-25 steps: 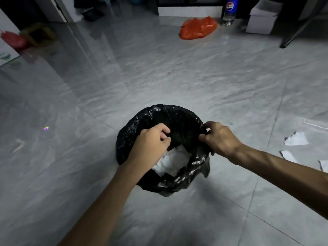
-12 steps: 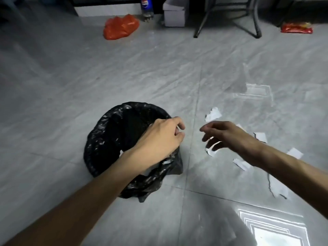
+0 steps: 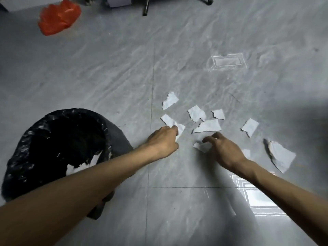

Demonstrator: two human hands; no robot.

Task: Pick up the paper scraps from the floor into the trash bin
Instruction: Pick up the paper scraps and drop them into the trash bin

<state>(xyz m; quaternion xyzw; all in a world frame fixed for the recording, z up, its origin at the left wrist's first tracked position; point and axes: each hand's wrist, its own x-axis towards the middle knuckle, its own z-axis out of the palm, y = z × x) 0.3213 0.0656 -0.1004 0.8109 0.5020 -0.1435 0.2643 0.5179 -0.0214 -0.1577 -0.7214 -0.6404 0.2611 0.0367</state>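
Several torn white paper scraps [image 3: 208, 127] lie scattered on the grey tiled floor. My left hand [image 3: 163, 142] is down on the floor with its fingers closed on a scrap [image 3: 171, 122] at the left of the cluster. My right hand [image 3: 224, 150] pinches a small scrap [image 3: 202, 147] against the floor. The trash bin [image 3: 58, 150], lined with a black bag, stands at the lower left under my left forearm, with white paper showing inside. A larger curled scrap [image 3: 280, 157] lies to the right of my right hand.
An orange plastic bag [image 3: 58, 15] lies at the far left. A dark chair or stand leg [image 3: 146, 6] and a white box [image 3: 119, 1] sit at the top edge. A bright window reflection [image 3: 257, 196] glares on the tiles at lower right.
Both hands left the bin's rim and dropped to the floor on the right. The view swung right, bringing the scraps to the middle. Each hand now has fingers on a scrap.
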